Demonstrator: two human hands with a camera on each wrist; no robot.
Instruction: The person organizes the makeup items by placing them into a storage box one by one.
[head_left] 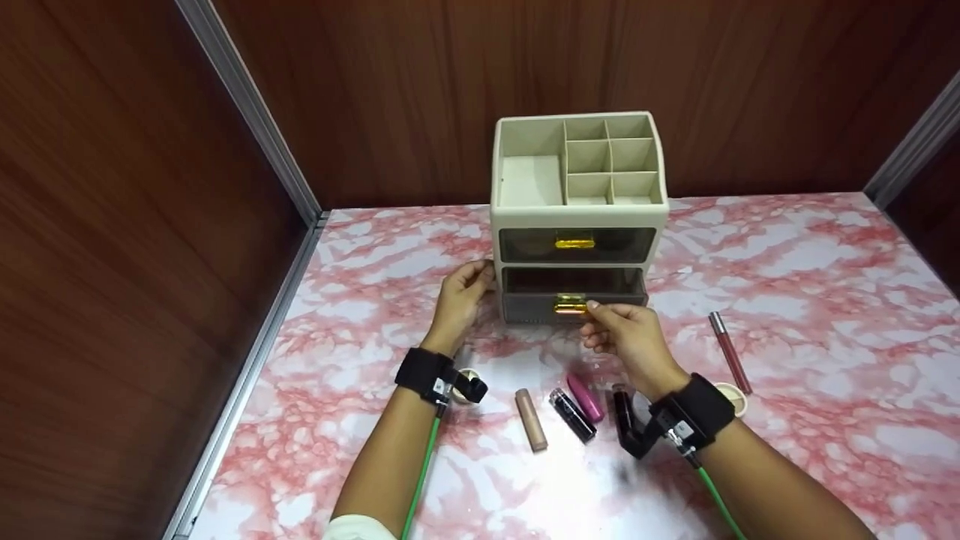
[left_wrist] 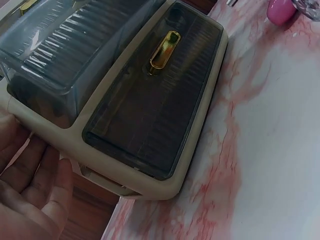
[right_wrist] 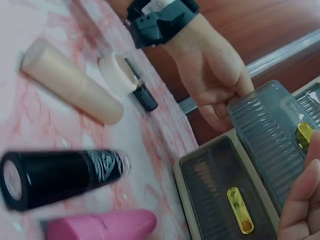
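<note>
A cream organizer (head_left: pixel 579 213) with several top compartments and gold-handled smoked drawers stands on the marbled table. Its middle drawer (right_wrist: pixel 265 135) is pulled partly out; the drawer above and the bottom drawer (left_wrist: pixel 155 95) sit closed. At the front, my right hand (head_left: pixel 626 337) pinches the middle drawer's gold handle (head_left: pixel 571 308), thumb at its right end and the other fingers bent below. My left hand (head_left: pixel 461 300) rests against the organizer's left side, its fingers (left_wrist: pixel 57 192) extended along the cream wall in the left wrist view.
Before the organizer lie a beige tube (head_left: pixel 531 420), a black lipstick tube (head_left: pixel 573 415), a pink tube (head_left: pixel 585 397) and another dark tube (head_left: pixel 622 409). A red lip gloss tube (head_left: pixel 730 352) lies at right. Small round cream containers (head_left: pixel 733 400) sit near both wrists. Wooden panels (head_left: pixel 420 97) enclose the table.
</note>
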